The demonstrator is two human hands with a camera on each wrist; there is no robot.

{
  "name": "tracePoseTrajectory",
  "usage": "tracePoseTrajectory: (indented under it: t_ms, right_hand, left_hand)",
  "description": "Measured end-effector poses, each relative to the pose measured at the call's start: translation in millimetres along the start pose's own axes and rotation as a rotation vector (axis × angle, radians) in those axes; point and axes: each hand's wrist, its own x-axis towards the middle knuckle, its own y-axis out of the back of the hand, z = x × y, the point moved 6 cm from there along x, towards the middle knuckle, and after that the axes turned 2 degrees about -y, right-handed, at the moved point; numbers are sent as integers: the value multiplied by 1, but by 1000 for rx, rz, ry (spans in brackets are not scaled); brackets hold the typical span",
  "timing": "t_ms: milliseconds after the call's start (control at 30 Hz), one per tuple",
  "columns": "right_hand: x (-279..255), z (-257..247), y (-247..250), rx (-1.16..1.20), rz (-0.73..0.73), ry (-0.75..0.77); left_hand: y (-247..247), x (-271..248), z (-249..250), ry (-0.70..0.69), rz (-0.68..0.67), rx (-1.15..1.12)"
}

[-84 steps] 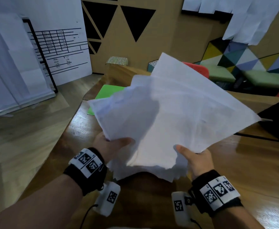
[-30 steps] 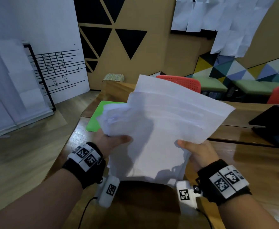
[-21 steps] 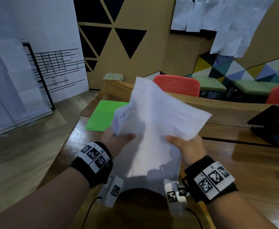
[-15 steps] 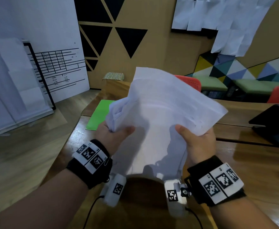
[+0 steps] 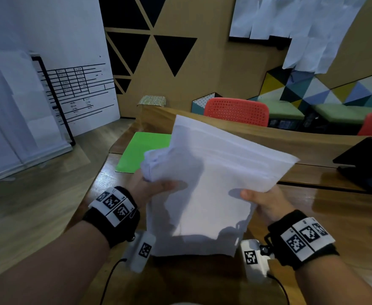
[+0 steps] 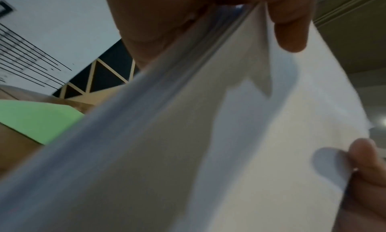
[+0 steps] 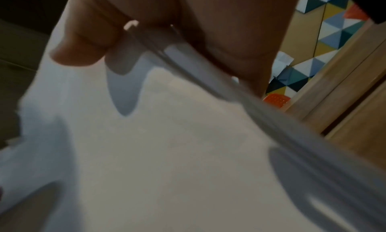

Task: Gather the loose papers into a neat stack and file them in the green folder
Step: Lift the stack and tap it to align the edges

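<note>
I hold a bundle of white papers [image 5: 213, 183] tilted up above the wooden table [image 5: 345, 216], its edges uneven and its upper left corner crumpled. My left hand [image 5: 156, 188] grips the left edge, thumb on the front sheet. My right hand [image 5: 262, 199] grips the right edge the same way. In the left wrist view the papers [image 6: 208, 136] fill the frame under my thumb [image 6: 290, 26]. The right wrist view shows the papers [image 7: 167, 153] pinched by my thumb [image 7: 83, 50]. The green folder [image 5: 143, 150] lies shut and flat on the table behind the bundle, to the left.
A dark device [image 5: 365, 164] stands on the table at the right. Red chairs [image 5: 235, 111] stand behind the table's far edge. A white board [image 5: 75, 91] leans against the wall on the left, past the table's left edge.
The bundle has been shuffled between my hands, squeezed narrower and then spread again. It now sits a little lower, and more of the green folder shows.
</note>
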Motion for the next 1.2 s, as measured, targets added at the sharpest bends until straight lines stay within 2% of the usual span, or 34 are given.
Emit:
tracePoseTrajectory:
  t_ms: [67,167,233,367,467,533,633,733,800,867,933,1033,1133,1200]
  right_hand:
    - [3,-3,-13,3,2,10]
    - [6,-14,-13,60,142,104]
    - [4,-19,-7,95,175,149]
    - [-2,-9,3,-41,250,132]
    - [-1,12,10,-7,300,59]
    - [0,14,13,30,335,54]
    - [0,1,17,15,276,117]
    - [2,-4,10,-45,160,89]
    - [4,0,2,-82,161,45]
    - [5,0,-3,-46,222,34]
    - [4,-9,-5,0,252,76]
    - [-2,-23,-3,-38,244,150]
    - [-5,-25,-3,-68,248,198]
    - [-6,-25,-2,-62,290,230]
  left_hand:
    - [-12,4,10,-25,-10,-1]
    - [-12,8,25,-88,116,-6]
    - [-2,8,27,-117,187,-29]
    - [5,5,11,-61,165,-58]
    - [9,8,-8,11,207,75]
    - [11,8,-11,30,228,72]
    - [10,9,-7,-10,150,-54]
    - [5,9,-4,8,78,-174]
    - [-1,10,-6,82,112,-2]
    - [-3,7,-1,135,209,172]
    - [0,8,5,78,245,125]
    - [4,3,17,-19,229,-104]
    - [4,2,32,-150,168,-130]
    - [-2,5,42,-170,163,-154]
